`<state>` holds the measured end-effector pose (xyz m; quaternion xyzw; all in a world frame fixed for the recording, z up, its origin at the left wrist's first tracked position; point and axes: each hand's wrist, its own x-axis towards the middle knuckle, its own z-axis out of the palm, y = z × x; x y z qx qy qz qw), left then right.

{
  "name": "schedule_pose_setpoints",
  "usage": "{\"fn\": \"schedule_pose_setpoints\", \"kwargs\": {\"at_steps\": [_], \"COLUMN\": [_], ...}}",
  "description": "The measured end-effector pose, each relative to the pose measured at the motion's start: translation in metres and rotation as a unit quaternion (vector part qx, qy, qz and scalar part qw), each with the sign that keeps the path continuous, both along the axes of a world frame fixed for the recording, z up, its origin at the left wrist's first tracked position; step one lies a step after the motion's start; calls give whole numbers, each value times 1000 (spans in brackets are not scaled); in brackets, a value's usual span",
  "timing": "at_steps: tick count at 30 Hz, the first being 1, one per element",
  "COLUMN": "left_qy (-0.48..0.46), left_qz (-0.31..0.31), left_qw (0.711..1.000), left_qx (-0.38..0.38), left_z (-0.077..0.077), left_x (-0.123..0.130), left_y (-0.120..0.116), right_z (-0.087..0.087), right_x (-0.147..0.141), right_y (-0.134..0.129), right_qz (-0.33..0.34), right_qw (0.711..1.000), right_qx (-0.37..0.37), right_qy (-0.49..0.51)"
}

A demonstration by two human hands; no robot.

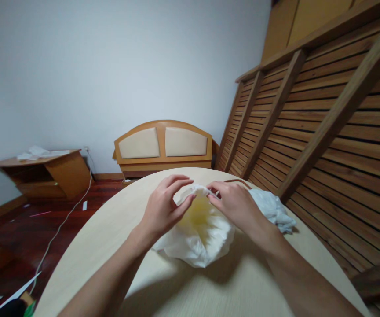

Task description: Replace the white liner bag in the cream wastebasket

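Note:
A white plastic bag [199, 251] stands on the round table, its mouth spread wide and its sides crumpled. Yellow shows through inside it; whether that is a container or contents I cannot tell. At the bag's far rim, my left hand [166, 202] has its thumb against the edge and its fingers apart above it. Just to the right, my right hand [238, 202] pinches the same rim between thumb and fingers. Behind my right wrist lies a crumpled pale plastic bundle [272, 209]. A thin brown curved piece [238, 180] shows beyond my right hand.
The pale round table [111, 246] fills the foreground. A slatted wooden frame [308, 119] leans close on the right. Beyond the table stands a padded headboard [163, 141]. On the left are a low wooden cabinet [61, 176] and a white cable [63, 222] across the floor.

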<state>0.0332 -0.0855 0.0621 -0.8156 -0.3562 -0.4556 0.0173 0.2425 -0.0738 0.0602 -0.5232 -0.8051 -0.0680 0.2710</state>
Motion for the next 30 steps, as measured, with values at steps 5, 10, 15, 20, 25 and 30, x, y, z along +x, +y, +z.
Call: {"fn": "schedule_pose_setpoints", "kwargs": {"at_steps": [5, 10, 15, 20, 25, 30], "left_qy": [33, 29, 4, -12, -8, -7], "left_qz": [33, 49, 72, 53, 14, 22], "left_qw": [995, 992, 991, 993, 994, 995], "left_qx": [-83, -111, -113, -108, -106, -100], "left_z": [-6, -10, -13, -15, -12, -12], "left_x": [2, 4, 1, 0, 4, 4], "left_y": [2, 6, 10, 10, 5, 6], "right_z": [2, 3, 1, -4, -4, -1], "right_x": [-8, -5, 0, -10, -21, -14], "right_y": [-8, -6, -5, -7, -8, -6], "right_qz": [60, 85, 53, 59, 30, 7], "right_qw": [997, 995, 998, 997, 999, 998], "right_qx": [55, 42, 15, 46, 42, 0], "right_qy": [-13, -9, -36, -26, -14, -61]}}
